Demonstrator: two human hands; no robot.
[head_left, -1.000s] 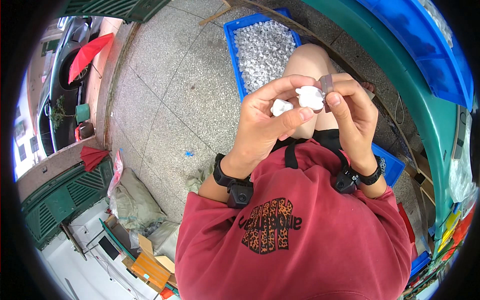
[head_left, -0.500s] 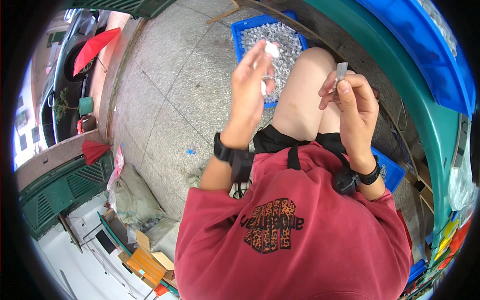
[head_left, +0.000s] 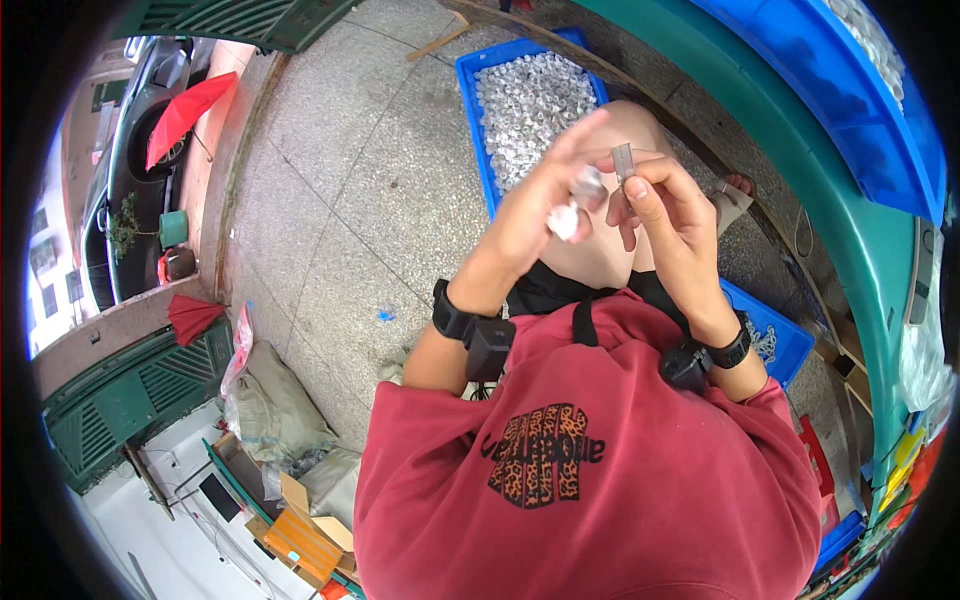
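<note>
One white bit (head_left: pixel 563 222) gripped in left hand (head_left: pixel 530 222), just back from blue bin (head_left: pixel 475 128); blurry bit (head_left: pixel 588 187) there too, now close to grey strip (head_left: pixel 623 160) pinched in right hand (head_left: pixel 672 205).

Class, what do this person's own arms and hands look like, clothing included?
The left hand and right hand are gloveless. Each forearm carries a black wrist strap with a boxy black device. The red sleeves are short, loose and plain.
</note>
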